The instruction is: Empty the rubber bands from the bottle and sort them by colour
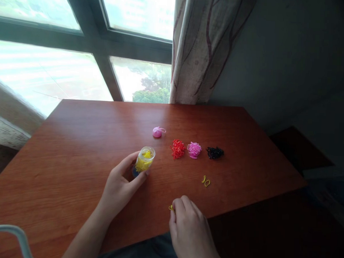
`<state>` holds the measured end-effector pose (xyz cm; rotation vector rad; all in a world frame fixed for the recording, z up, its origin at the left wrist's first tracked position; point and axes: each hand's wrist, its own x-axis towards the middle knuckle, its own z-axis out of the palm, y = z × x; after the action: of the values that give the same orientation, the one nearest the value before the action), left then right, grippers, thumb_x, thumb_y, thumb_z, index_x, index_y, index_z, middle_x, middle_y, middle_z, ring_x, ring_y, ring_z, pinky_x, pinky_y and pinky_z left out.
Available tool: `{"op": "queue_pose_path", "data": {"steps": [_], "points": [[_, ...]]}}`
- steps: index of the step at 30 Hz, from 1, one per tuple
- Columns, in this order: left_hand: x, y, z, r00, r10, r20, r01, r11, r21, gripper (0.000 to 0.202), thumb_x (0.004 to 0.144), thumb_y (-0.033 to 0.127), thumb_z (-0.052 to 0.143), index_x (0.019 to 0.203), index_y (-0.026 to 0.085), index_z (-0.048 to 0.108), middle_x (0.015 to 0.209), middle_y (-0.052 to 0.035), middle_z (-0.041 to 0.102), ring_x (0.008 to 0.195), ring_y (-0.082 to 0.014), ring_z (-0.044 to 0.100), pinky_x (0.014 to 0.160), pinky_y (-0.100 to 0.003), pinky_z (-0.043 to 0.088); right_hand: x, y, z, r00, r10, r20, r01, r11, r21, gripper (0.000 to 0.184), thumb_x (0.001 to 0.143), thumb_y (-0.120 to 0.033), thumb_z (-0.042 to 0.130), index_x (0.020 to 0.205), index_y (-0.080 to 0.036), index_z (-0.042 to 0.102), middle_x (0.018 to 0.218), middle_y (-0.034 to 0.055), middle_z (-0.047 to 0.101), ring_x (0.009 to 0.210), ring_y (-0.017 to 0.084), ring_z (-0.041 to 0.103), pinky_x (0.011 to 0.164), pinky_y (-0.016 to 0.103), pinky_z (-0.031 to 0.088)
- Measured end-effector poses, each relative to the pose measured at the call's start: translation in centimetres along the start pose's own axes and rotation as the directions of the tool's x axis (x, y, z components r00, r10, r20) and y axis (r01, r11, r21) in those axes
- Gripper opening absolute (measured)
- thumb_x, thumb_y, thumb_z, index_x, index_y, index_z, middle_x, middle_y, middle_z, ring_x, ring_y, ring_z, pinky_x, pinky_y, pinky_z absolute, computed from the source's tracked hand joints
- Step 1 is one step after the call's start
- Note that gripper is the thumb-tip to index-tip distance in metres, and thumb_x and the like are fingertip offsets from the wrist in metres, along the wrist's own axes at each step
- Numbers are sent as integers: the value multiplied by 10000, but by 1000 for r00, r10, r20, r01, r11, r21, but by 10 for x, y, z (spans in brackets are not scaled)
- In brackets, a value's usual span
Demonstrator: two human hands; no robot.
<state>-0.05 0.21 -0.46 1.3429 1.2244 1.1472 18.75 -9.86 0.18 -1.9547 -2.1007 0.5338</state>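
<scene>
My left hand (122, 185) is wrapped round a small clear jar (149, 152), tilted a little, its mouth uncovered. Inside the jar lie yellow rubber bands (144, 163), with something blue low down by the base. My right hand (188, 223) is closed near the table's front edge, pinching a yellow rubber band (170, 207) that pokes out between thumb and fingers. Two loose yellow rubber bands (206, 181) rest on the table beyond and to the right of that hand.
Across the wooden table (75, 148) lie heaps of red bands (177, 149), pink bands (194, 150) and black bands (214, 152). A pink lid with a loop (157, 132) sits behind the jar. A window and a curtain (197, 51) stand at the back; a pale curved tube (18, 232) is at lower left.
</scene>
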Motion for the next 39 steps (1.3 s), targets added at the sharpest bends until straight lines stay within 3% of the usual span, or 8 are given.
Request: {"op": "queue_pose_path", "data": {"steps": [3,6,9,13,20,27,33,39], "points": [[0,-1,-1,1000,-7,10,7,1000,0,490,775,302,754,1225,188,598,1230,-86,661,1126,-271,627,1002,-383,487,10,19,-6,1000,-26,-7,27,998,58,186,801,-35,536,760,-216,545,773,2,597,692,173,591,608,274,373],[0,-3,-2,1000,-14,21,14,1000,-9,496,783,306,746,1235,176,589,1219,-94,663,1133,-280,621,1015,-415,478,26,58,-26,998,-44,-46,50,989,140,156,807,-57,548,768,-208,561,738,-12,579,619,132,558,582,243,379],[0,-5,-1,999,-10,39,10,1000,0,495,792,306,737,1246,179,585,1217,-94,665,1140,-284,618,1029,-434,469,42,99,-49,992,-80,-95,89,992,94,126,871,-103,523,810,-203,570,760,-1,573,651,138,551,615,244,400],[-1,-7,0,999,1,48,-2,1000,24,488,797,306,733,1250,194,589,1242,-89,659,1153,-288,614,1043,-444,459,59,126,-70,957,-281,72,282,959,-7,139,933,-133,497,880,-214,598,850,12,603,770,157,588,722,262,433],[-2,-5,1,999,5,49,-8,999,42,464,799,301,734,1233,204,604,1230,-77,669,1135,-278,628,1029,-421,479,62,118,-90,902,-345,260,391,908,-148,162,960,-158,470,946,-231,615,922,23,614,841,176,598,758,289,451],[-2,-3,5,997,12,78,-16,999,52,441,808,296,720,1223,197,607,1225,-79,674,1123,-272,634,1017,-412,493,54,108,-93,921,-309,239,361,906,-222,268,887,-134,527,1138,-218,564,991,47,631,893,201,595,733,300,457],[1,0,9,992,32,122,-44,994,97,423,822,286,700,1225,199,607,1214,-85,677,1111,-266,637,1009,-405,491,68,100,-83,931,-291,219,350,885,-309,163,823,-57,541,768,-202,590,820,30,632,754,171,586,585,256,352],[3,5,14,986,64,155,-88,985,149,394,827,263,687,1211,209,623,1206,-81,677,1090,-251,645,985,-372,493,81,112,-76,971,-155,184,167,985,-49,153,706,-63,601,638,-200,591,651,-23,609,582,111,524,550,237,308]]}}
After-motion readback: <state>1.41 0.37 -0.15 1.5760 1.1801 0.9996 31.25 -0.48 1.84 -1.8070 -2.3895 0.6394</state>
